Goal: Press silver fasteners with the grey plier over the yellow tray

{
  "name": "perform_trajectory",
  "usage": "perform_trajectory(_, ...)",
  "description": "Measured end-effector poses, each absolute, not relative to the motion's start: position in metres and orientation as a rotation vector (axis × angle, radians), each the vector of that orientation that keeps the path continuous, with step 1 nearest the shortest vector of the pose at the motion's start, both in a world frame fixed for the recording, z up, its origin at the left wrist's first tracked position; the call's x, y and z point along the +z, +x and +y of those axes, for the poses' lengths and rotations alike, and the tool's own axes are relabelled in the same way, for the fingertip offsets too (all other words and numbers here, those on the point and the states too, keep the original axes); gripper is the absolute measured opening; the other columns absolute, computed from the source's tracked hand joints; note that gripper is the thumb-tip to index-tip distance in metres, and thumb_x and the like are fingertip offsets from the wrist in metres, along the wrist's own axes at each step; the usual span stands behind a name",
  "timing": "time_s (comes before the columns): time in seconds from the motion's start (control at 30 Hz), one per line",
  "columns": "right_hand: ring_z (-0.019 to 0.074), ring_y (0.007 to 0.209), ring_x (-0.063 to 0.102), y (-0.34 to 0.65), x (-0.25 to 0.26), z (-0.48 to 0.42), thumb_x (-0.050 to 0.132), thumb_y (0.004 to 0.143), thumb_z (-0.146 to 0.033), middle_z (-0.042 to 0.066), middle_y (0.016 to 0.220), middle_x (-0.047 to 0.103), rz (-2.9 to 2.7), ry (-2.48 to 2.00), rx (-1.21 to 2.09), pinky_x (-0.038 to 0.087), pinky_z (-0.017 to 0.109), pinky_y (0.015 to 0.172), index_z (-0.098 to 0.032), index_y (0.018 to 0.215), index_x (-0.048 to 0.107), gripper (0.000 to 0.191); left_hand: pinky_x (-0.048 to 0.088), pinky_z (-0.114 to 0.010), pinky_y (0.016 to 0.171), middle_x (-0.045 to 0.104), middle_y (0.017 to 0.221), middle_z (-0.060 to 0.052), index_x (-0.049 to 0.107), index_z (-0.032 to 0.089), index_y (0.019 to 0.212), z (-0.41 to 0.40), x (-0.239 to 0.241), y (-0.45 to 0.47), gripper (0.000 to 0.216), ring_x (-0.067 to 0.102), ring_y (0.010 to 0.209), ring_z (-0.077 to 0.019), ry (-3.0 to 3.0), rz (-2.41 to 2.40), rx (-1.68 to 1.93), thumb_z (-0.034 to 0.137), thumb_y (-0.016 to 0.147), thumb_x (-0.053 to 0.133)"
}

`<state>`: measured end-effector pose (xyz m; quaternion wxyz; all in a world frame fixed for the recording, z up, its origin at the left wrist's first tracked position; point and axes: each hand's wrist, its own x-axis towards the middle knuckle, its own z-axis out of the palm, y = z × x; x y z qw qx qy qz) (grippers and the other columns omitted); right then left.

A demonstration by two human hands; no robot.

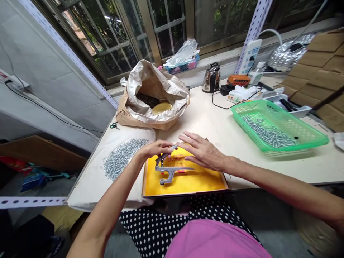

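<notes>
A pair of grey snap-fastener pliers point(172, 173) is above a yellow sheet printed with red lettering, its jaws toward the left and its lower handle pointing right. My left hand point(159, 148) has its fingers bent round the pliers' upper lever; the exact grip is partly hidden. Over the right part of the yellow sheet point(206, 181), my right hand point(205, 152) is stretched out, palm down with fingers apart and nothing in it. Left of the sheet, a heap of small silvery screw-like pieces point(123, 157) lies on white cloth.
Behind my hands stands an open paper sack point(153, 122) with dark contents and a yellowish dish. A green plastic basket point(303, 143) at right holds more silvery pieces. Farther back are a steel kettle point(211, 79), an orange battery point(238, 80) and green-handled scissors point(114, 125).
</notes>
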<state>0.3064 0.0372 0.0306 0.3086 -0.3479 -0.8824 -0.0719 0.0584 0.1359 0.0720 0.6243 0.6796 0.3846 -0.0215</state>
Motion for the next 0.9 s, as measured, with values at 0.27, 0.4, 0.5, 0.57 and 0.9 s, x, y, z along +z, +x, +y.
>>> perform_trajectory(0.27, 0.0349, 0.150, 0.020, 0.290, -0.010, 0.018, 0.056, 0.097, -0.035, 0.021, 0.154, 0.039, -2.349, -1.088, -0.125, 0.035, 0.058, 0.113, -0.014, 0.150, 0.040, 0.059, 0.037, -0.022, 0.053, 0.065, 0.065, 0.000, 0.076, 0.017, 0.094, 0.140, 0.020, 0.078, 0.039, 0.054, 0.055, -0.0124, 1.652, 0.868, -0.198, 0.052, 0.078, 0.070)
perform_trajectory(0.4, 0.0316, 0.125, 0.049, 0.277, -0.026, 0.008, 0.061, 0.094, -0.035, 0.015, 0.126, 0.063, -2.460, -1.033, 0.066, 0.046, 0.048, 0.100, -0.014, 0.126, 0.061, 0.038, 0.034, -0.024, 0.058, 0.061, 0.062, -0.001, 0.074, 0.015, 0.075, 0.122, 0.020, 0.074, 0.030, 0.054, 0.060, -0.0140, 2.119, 1.233, -0.046, 0.036, 0.090, 0.059)
perform_trajectory(0.5, 0.0263, 0.096, 0.056, 0.269, -0.042, 0.001, 0.064, 0.093, -0.028, 0.009, 0.100, 0.067, -2.515, -1.089, 0.086, 0.047, 0.041, 0.083, -0.017, 0.116, 0.065, 0.026, 0.037, -0.027, 0.068, 0.070, 0.087, -0.007, 0.075, 0.016, 0.083, 0.106, 0.036, 0.042, 0.030, 0.062, 0.081, -0.0193, 2.384, 1.612, 0.105, 0.030, 0.096, 0.051)
perform_trajectory(0.57, 0.0246, 0.088, 0.055, 0.266, -0.049, 0.000, 0.061, 0.094, -0.022, 0.008, 0.095, 0.066, -2.516, -1.130, 0.054, 0.044, 0.038, 0.077, -0.018, 0.115, 0.065, 0.021, 0.039, -0.028, 0.072, 0.072, 0.102, -0.009, 0.076, 0.018, 0.095, 0.099, 0.045, 0.006, 0.030, 0.063, 0.090, -0.0218, 2.329, 1.962, 0.187, 0.031, 0.098, 0.048)
perform_trajectory(0.9, 0.0210, 0.080, 0.051, 0.260, -0.058, 0.008, 0.050, 0.098, -0.014, 0.005, 0.090, 0.061, -2.499, -1.100, 0.150, 0.037, 0.033, 0.071, -0.020, 0.100, 0.063, 0.014, 0.041, -0.032, 0.076, 0.067, 0.108, -0.010, 0.074, 0.017, 0.101, 0.112, 0.002, -0.102, 0.028, 0.057, 0.108, -0.0257, 2.249, 2.274, -0.167, 0.023, 0.097, 0.046)
